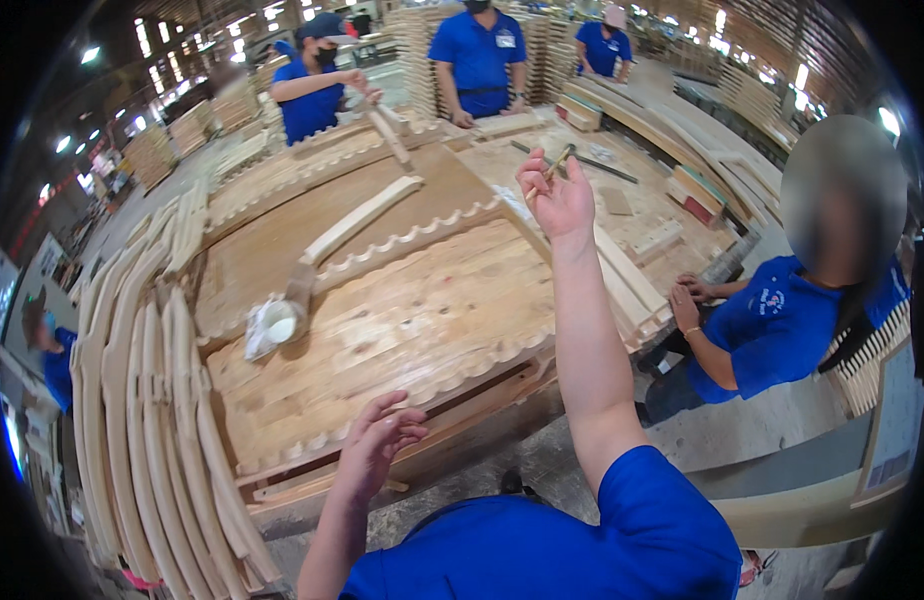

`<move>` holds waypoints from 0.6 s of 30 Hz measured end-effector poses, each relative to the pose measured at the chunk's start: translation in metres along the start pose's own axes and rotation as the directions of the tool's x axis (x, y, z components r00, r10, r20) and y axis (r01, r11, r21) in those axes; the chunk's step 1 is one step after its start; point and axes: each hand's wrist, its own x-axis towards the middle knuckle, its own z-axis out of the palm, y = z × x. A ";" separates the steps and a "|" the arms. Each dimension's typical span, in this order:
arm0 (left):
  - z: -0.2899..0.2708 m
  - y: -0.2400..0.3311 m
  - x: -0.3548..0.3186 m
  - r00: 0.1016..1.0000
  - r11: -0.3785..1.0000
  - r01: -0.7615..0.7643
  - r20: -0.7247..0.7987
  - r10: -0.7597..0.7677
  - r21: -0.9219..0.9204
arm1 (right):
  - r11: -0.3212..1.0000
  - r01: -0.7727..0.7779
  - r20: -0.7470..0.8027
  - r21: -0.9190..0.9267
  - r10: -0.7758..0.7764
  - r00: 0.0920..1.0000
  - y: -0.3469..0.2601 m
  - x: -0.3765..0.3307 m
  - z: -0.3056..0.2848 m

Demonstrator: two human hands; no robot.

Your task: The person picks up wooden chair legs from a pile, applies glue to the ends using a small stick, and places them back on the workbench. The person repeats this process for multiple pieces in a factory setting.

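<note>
Reaching up and out over the table (402,330), the right hand (560,200) pinches a thin pencil-like stick (559,165) between thumb and fingertips, its grip narrow and closed on the stick, which slants up from the fingers. The left hand (377,440) hovers low at the near edge of the table, fingers loosely curled, its grip open and holding nothing.

On the table lie broad wooden panels with scalloped edges (422,300), and a curved wooden rail (362,220) rests across the farther panel. A small white cup in a crumpled plastic wrap (274,325) sits toward the panel's left side, well apart from both hands. Curved wooden slats (152,420) stand stacked along the left of the table. A seated person in a blue shirt (772,330) is at the right, and other people in blue shirts (477,55) stand at the far side.
</note>
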 end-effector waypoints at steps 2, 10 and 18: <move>-0.010 0.002 -0.018 1.000 0.999 -0.017 0.006 0.017 0.037 | 0.995 -0.089 0.056 0.054 0.086 0.995 0.041 0.002 -0.008; -0.095 0.016 -0.129 0.943 0.850 -0.262 -0.065 0.326 0.457 | 0.888 -0.140 0.050 -0.438 0.180 0.982 0.233 -0.065 -0.046; -0.167 0.125 -0.276 0.641 0.160 0.164 -0.229 0.733 0.973 | 0.842 -0.341 -0.206 -0.417 0.278 0.938 0.269 -0.113 -0.129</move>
